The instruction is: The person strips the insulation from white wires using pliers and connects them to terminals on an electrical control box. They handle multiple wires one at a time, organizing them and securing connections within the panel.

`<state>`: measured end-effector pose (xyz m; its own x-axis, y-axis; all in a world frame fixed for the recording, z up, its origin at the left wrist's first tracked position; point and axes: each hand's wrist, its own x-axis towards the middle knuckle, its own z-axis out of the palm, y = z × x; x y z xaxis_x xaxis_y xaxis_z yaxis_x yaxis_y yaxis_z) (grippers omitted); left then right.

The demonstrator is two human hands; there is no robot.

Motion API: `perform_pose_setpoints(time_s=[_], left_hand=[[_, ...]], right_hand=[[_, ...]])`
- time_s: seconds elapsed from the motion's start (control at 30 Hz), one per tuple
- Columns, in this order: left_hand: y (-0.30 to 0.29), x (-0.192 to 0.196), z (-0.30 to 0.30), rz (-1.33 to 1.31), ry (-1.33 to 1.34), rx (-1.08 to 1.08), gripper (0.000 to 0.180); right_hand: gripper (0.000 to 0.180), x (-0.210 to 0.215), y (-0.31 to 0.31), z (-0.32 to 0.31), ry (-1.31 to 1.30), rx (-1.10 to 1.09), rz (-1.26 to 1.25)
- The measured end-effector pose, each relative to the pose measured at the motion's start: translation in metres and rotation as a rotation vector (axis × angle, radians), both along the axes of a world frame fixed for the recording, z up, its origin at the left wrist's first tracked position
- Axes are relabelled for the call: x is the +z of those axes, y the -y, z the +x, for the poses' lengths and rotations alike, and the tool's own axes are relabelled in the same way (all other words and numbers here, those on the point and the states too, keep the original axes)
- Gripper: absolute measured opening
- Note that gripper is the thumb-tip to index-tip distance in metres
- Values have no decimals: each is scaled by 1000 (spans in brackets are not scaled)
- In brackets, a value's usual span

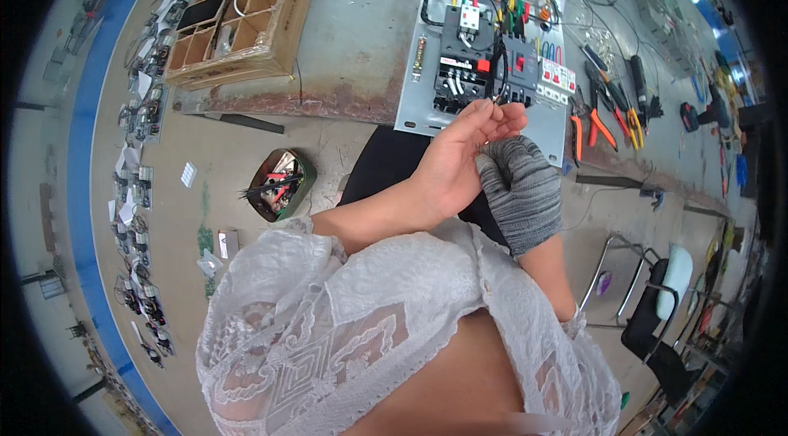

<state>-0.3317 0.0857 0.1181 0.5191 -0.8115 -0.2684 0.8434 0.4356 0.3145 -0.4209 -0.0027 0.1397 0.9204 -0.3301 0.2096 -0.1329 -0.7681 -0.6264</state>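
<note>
My left hand point(455, 159) is bare and reaches in front of the panel's near edge. Its thumb and fingertips are pinched on the end of a black wire point(502, 67) that hangs from the panel. Just right of it, almost touching, my right hand point(524, 194) wears a grey knitted glove and is curled closed; whatever its fingers hold is hidden. Beyond both hands lies a grey metal electrical panel point(417, 112) with black breakers, a white contactor point(469, 19), a red-buttoned breaker point(519, 65) and small white breakers point(557, 79).
Several pliers and cutters point(603, 128) with orange, red and yellow handles lie right of the panel. A divided wooden box point(238, 71) stands at the table's left. On the floor sits a dark bin point(308, 182) of scraps. A chair point(657, 313) is at the lower right.
</note>
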Motion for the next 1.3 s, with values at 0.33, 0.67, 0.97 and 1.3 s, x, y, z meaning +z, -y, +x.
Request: perform_pose_setpoints(time_s=[0.33, 0.67, 0.97, 1.3], left_hand=[[-11, -5, 11, -138, -108, -73, 15], [-9, 3, 6, 121, 216, -198, 14], [-5, 4, 3, 130, 265, -201, 14], [-3, 5, 1, 131, 276, -200, 13]], right_hand=[[9, 2, 12, 8, 291, -201, 580], [11, -1, 40, 18, 152, -124, 1028], [11, -15, 42, 14, 204, -154, 1094], [11, -12, 45, 10, 176, -134, 1142]])
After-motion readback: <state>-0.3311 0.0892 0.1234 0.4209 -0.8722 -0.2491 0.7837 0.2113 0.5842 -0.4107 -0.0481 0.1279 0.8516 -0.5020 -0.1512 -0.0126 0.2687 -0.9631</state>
